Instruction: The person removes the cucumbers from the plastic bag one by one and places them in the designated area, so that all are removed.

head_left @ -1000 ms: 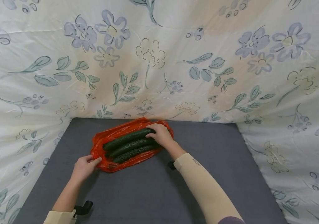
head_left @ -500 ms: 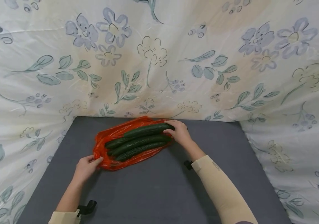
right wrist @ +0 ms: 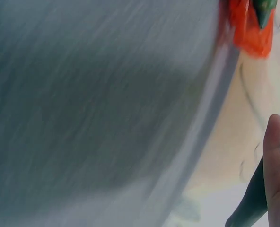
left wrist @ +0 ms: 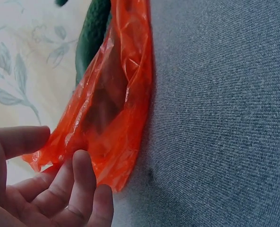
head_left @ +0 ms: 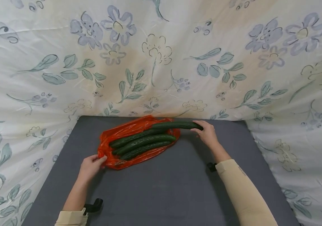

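Observation:
An orange-red plastic bag [head_left: 127,127] lies open on the table, with three dark green cucumbers [head_left: 144,142] side by side on it. At its left end my left hand [head_left: 89,168] pinches the crumpled plastic; the left wrist view shows the film [left wrist: 114,137] between thumb and fingers. My right hand [head_left: 208,135] grips the right end of another cucumber [head_left: 179,125], whose far end still lies over the bag's upper right edge. In the right wrist view the thumb lies along this held cucumber [right wrist: 254,196]; the other fingers are hidden.
Grey cloth covers the table [head_left: 161,191]. A floral curtain [head_left: 161,78] hangs close behind its back edge and along both sides. A black wrist mount [head_left: 94,205] sticks out from the left forearm, and another black mount [head_left: 211,167] from the right.
My right hand has moved right, drawing one cucumber lengthwise out past the bag's right end. My left hand keeps its hold on the bag's left end. The view has shifted slightly.

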Tool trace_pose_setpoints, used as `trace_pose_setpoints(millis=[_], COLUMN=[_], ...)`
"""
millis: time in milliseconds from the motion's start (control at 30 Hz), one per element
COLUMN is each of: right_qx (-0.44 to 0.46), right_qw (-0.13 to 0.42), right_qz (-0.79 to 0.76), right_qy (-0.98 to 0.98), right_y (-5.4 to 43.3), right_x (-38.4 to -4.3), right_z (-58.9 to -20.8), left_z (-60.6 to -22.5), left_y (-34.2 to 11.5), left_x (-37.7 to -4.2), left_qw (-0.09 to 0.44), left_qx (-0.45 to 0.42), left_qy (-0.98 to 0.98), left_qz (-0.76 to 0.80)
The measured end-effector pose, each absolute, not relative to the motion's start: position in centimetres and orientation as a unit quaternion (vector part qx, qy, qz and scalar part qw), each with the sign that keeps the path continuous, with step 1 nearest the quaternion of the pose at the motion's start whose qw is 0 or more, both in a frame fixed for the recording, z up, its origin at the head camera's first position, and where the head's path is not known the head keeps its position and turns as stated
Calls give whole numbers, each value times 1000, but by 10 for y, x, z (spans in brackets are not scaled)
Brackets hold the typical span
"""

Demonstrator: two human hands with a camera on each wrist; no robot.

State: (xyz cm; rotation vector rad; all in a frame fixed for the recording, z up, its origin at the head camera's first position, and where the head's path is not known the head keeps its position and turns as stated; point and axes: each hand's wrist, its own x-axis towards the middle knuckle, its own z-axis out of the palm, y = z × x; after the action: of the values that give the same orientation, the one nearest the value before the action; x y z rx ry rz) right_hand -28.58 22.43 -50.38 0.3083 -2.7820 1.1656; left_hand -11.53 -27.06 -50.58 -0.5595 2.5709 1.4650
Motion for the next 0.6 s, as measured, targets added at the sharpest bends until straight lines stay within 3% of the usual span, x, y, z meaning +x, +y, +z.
trace_pose_setpoints(millis=[267, 600], right_qx=[40, -16], right_qw=[63, 24], right_qz=[373, 375], right_qy=[-925, -927], right_y=[279, 333], right_x=[-286, -279], right_z=[-501, -514], left_z=[-506, -505], left_y=[-269, -269], left_x=[-115, -110], left_qw=[56, 63], left_qx=[-192, -194], left_qy=[837, 833], left_qz=[510, 515])
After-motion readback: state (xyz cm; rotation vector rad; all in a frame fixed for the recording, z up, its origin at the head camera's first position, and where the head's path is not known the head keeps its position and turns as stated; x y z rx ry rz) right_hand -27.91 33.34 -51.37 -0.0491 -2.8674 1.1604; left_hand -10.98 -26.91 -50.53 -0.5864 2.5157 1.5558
